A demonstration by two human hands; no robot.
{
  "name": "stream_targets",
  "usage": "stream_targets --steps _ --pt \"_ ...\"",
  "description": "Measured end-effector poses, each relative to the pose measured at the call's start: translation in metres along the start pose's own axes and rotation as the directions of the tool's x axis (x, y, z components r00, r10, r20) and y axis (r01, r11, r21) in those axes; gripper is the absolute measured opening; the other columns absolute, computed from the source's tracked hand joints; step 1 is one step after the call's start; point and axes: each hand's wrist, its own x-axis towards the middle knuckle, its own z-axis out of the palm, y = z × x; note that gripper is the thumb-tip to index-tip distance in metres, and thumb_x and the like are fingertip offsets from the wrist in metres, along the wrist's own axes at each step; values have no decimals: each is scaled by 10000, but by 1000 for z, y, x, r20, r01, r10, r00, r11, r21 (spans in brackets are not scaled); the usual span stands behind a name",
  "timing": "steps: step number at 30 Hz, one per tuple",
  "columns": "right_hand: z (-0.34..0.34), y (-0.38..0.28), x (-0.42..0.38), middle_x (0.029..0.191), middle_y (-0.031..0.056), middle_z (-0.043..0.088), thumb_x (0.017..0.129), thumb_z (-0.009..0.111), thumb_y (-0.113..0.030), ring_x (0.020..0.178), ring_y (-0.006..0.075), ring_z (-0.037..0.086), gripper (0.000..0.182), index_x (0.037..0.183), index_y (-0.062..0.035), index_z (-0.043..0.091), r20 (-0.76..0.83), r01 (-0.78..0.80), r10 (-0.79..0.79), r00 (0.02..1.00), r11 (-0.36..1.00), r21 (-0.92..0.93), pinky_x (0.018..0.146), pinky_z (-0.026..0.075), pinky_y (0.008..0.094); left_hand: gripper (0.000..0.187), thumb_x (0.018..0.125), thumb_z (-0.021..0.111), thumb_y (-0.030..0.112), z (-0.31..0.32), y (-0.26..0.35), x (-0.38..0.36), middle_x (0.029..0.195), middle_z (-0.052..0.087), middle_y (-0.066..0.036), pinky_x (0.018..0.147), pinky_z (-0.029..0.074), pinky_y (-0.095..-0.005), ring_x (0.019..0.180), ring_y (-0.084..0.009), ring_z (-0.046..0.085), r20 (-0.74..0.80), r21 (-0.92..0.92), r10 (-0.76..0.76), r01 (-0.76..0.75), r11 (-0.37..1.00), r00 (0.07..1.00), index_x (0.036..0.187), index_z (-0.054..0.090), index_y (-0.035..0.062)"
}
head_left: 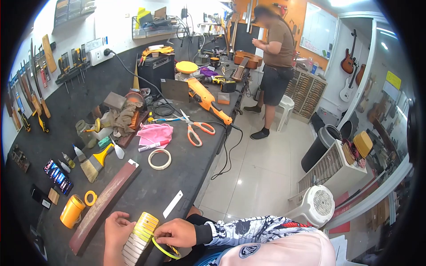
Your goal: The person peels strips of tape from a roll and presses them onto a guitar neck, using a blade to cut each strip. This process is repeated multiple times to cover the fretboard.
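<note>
A fretted guitar neck [136, 243] lies in front of me, its upper part covered with strips of yellow tape [146, 221] between the frets. My left hand [117, 231] is at the neck's left edge, fingers bent and thumb against the tape; what they pinch is hidden. On the opposite edge, my right hand [178, 232] has its fingers curled together over a yellow-green-rimmed tape roll [172, 254], partly hidden below the hand. A long dark-red wooden beam [104, 206] lies left of the neck. Right of it rests a white metal straightedge [172, 204].
Scissors [194, 131], a cream tape roll [159, 159], a pink cloth [155, 135], a brush [93, 168] and an orange power tool [206, 99] lie along the dark bench [186, 170]. Another person [277, 48] stands beyond it. A white stool [316, 206] is at right.
</note>
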Motion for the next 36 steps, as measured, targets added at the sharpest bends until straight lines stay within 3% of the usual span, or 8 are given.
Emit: stream_targets --steps 5,8,12,16,18,22,30,36 --pt "-2 2 0 928 102 739 977 701 -196 784 190 716 219 1083 -5 708 15 -3 3 1000 1000 -10 707 552 311 113 817 791 17 9 -5 -6 847 717 -90 668 541 -280 715 -148 684 -141 89 250 -239 967 958 909 748 -33" --pt "-3 1 1 934 113 741 974 699 -193 789 204 723 223 1088 -2 708 30 -25 25 999 1000 7 715 560 314 145 792 825 66 4 10 -15 838 729 -106 714 535 -313 765 -172 682 29 165 333 -333 928 942 876 762 -34" --pt "-3 2 3 902 125 742 963 703 -186 767 221 732 211 1085 -14 715 32 -38 39 999 999 -14 700 565 323 191 763 869 112 2 9 -16 877 737 -120 742 538 -331 792 -203 696 51 134 243 -248 960 969 885 800 -19" --pt "-2 3 2 850 131 738 941 720 -201 726 252 722 206 1073 -42 720 2 -18 18 1000 1000 9 677 557 352 180 806 849 153 2 4 -15 874 739 -127 739 547 -341 811 -246 705 61 235 356 -360 903 933 904 810 8" --pt "-6 -4 4 942 122 756 958 712 -152 814 201 748 213 1117 -10 716 66 -77 80 995 996 -44 746 580 313 218 827 834 219 -2 14 -20 876 738 -119 798 543 -371 850 -283 695 103 240 256 -274 932 961 896 806 14" --pt "-5 -1 5 882 142 754 948 723 -175 768 257 741 223 1121 -35 706 72 -123 124 990 992 -9 711 567 345 291 841 824 291 -2 2 -14 933 735 -116 880 528 -391 947 -296 680 137 325 299 -328 887 944 915 800 11" --pt "-7 -8 7 932 147 770 964 704 -172 834 261 761 246 1154 -16 694 109 -143 148 983 988 -55 749 578 349 368 873 795 382 -4 3 -19 1059 709 -109 951 500 -391 1054 -299 634 179 388 345 -388 836 921 971 804 28" --pt "-1 6 6 905 84 759 968 679 -37 814 118 717 198 1155 23 704 63 -146 144 988 989 38 742 581 275 269 949 689 299 -2 -10 -10 1009 700 -124 951 487 -434 1024 -339 626 195 381 448 -488 785 873 953 798 53"
